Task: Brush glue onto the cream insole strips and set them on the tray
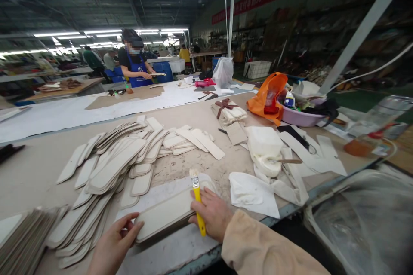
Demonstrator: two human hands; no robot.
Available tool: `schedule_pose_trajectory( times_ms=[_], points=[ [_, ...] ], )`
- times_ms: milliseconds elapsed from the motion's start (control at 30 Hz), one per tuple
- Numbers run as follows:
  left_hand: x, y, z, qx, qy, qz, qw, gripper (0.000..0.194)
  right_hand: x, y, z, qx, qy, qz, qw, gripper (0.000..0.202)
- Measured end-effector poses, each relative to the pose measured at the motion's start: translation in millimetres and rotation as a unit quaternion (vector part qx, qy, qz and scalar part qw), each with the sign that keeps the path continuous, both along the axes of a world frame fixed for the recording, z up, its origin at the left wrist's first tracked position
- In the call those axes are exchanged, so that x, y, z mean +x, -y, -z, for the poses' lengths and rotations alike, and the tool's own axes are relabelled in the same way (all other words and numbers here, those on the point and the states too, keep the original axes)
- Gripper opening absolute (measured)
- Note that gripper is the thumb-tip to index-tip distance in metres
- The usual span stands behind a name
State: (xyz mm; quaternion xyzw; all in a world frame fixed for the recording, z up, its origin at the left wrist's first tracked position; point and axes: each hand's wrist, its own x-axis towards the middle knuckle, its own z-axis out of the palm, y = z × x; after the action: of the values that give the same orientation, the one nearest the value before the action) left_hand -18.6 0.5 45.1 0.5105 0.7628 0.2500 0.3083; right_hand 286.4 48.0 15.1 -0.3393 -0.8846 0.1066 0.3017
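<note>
A neat stack of long, round-cornered pale panels (pixel 166 214) lies on a white sheet at the table's near edge. My right hand (pixel 211 212) holds a yellow-handled brush (pixel 197 202), bristles pointing up and away, and its fingers rest at the stack's right end. At the left end is my left hand (pixel 121 238), thumb and fingertips bent together at the stack's corner; whether a panel is pinched between them is too small to tell. Many similar panels (pixel 118 163) lie fanned out in piles to the left.
A white tub (pixel 264 142) with a stick stands right of the brush, beside crumpled white paper (pixel 250 191). Farther back are a tied bundle (pixel 229 111), an orange bag (pixel 267 96) and a purple basin (pixel 301 116). A person in a blue apron (pixel 138 71) works across the tables.
</note>
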Motion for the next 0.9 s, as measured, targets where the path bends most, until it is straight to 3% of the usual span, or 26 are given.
schedule_pose_trajectory(
  times_ms=[167,300,467,733,900],
  points=[
    [2.0,-4.1,-3.5,0.020,-0.024,-0.002,0.999,0.063,33.6,-11.6,4.5,-0.014,-0.047,0.083,0.995,0.017],
    [6.3,-7.0,-10.4,0.054,-0.062,0.010,0.997,0.051,36.7,-16.6,8.7,-0.046,-0.149,0.135,0.979,0.017],
    [11.4,-8.8,-15.2,0.088,-0.081,0.021,0.993,0.032,29.8,-23.5,10.5,-0.124,-0.136,0.132,0.974,0.016],
    [9.6,-7.8,-12.4,0.090,-0.072,0.041,0.993,0.035,27.3,-27.7,9.6,-0.192,-0.192,0.150,0.951,0.024],
    [10.0,-10.0,-13.0,0.098,-0.058,0.028,0.993,0.036,24.1,-27.5,5.9,-0.183,-0.231,0.146,0.944,0.034]
  ],
)
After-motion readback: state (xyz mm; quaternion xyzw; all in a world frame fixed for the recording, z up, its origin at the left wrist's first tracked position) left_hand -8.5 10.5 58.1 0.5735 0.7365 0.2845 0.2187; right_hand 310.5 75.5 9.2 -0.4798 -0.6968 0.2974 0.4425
